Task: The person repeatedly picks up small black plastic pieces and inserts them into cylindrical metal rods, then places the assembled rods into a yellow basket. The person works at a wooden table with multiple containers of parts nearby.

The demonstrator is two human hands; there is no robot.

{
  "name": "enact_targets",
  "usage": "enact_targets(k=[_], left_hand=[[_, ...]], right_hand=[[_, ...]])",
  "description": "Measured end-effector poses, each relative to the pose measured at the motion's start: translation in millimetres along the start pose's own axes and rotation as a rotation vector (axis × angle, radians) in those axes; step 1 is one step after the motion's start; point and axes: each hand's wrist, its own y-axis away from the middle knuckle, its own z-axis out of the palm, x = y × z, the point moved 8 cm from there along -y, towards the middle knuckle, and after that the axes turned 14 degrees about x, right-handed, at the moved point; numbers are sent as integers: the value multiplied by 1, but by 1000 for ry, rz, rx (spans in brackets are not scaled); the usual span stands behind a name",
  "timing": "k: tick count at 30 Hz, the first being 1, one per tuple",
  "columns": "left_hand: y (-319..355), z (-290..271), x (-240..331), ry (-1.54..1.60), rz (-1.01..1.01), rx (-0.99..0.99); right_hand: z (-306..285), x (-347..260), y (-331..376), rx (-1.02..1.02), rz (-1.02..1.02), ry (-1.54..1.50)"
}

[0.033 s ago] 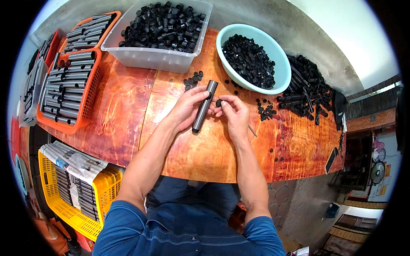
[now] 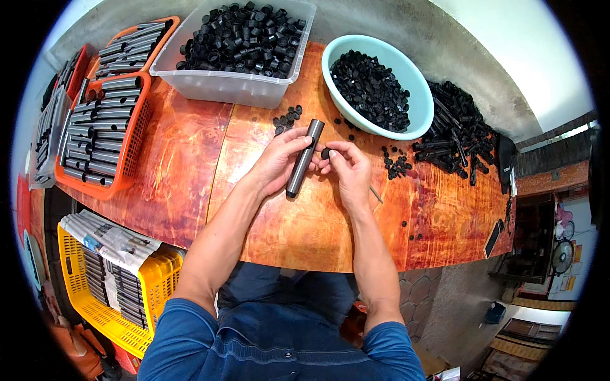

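Tube [image 2: 301,167], one: dark grey, smooth, black at its near end; slanted, far end leaning right, over the middle of the surface [image 2: 305,244], between front edge and far edge. Presumably stiff, fairly light, apt to roll or slip; best taken round its middle, both ends free.

Left hand [image 2: 277,163]: grasping the tube, thumb across its upper half; fingers behind it partly hidden.

Right hand [image 2: 352,173]: pinching a black disc [image 2: 325,153] between thumb and fingertips, just beside the tube. Disc probably very light, tough, easily dropped; best gripped by its rim. Whether rubber or hard plastic, cannot tell.

Far edge of the surface, left of middle: clear bin [image 2: 235,95] of black caps [image 2: 248,41]. Right of middle: pale blue basin [image 2: 417,105] of small black pieces [image 2: 368,89].

Far right corner: heap of black parts [image 2: 448,130].

Left edge: orange basket [image 2: 138,143] of grey tubes [image 2: 101,136].

Loose lots: dark discs [image 2: 289,119] near the bin; little black pieces [image 2: 396,166] toward the right edge.
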Motion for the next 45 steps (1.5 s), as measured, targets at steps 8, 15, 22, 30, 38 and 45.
enact_targets(k=[8,15,22,30,38,45], left_hand=[[-2,-3,-8,57,-54,-5],[-1,-3,-11,108,-81,16],[-8,-12,-18,155,-67,119],[-9,-15,-13,298,-70,84],[-8,-15,-10,302,-49,83],[-9,-15,-9,322,-50,103]], right_hand=[[-1,3,0,12,56,34],[0,1,1,36,41,20],[-11,8,-4,57,71,200],[-2,-3,1,68,-232,725],[5,-13,4,-18,-387,759],[11,-14,7,-248,-351,851]])
